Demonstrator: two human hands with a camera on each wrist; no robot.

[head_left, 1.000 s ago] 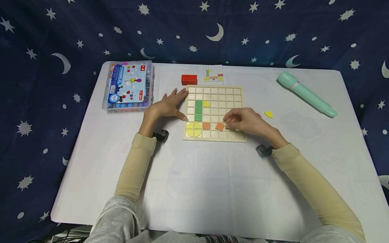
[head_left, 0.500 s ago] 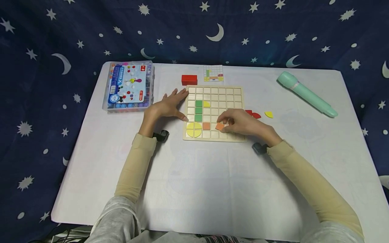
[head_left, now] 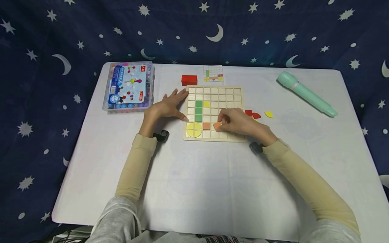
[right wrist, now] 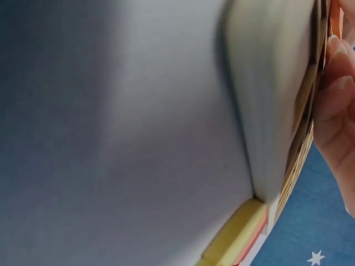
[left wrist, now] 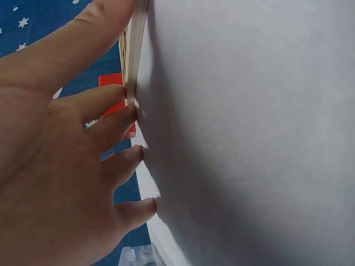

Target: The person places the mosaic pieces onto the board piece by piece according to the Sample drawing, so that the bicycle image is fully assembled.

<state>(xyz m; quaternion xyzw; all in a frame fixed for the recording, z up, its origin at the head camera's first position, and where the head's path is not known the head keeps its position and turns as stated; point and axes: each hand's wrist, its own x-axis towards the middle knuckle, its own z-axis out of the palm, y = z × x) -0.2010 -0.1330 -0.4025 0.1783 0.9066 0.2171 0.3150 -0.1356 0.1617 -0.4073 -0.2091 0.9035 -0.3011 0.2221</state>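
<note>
A wooden grid board (head_left: 224, 98) lies on the table. Along its left edge rests my left hand (head_left: 166, 105), fingers spread and straight, thumb at the side. My right hand (head_left: 238, 120) pinches an orange square tile (head_left: 216, 126), tilted over the lower grid; the fingers partly cover it. Another orange tile (head_left: 206, 126) sits flat in a cell to its left. Green square tiles (head_left: 198, 110) form a column, with a yellow quarter-circle tile (head_left: 206, 104) beside the top one. Yellow quarter-circle tiles (head_left: 193, 129) make a full circle at lower left.
A red block (head_left: 189, 80) and a pattern card (head_left: 213, 73) lie behind the board. Right of it are a red square (head_left: 248, 112), a red quarter-circle (head_left: 256, 115) and a yellow quarter-circle (head_left: 268, 114). A clear bead case (head_left: 129, 84) stands left, a green microphone-shaped object (head_left: 307, 94) right.
My right hand has moved left over the board and taken hold of the orange tile, which has shifted slightly left and tilted. The left hand has stayed in place.
</note>
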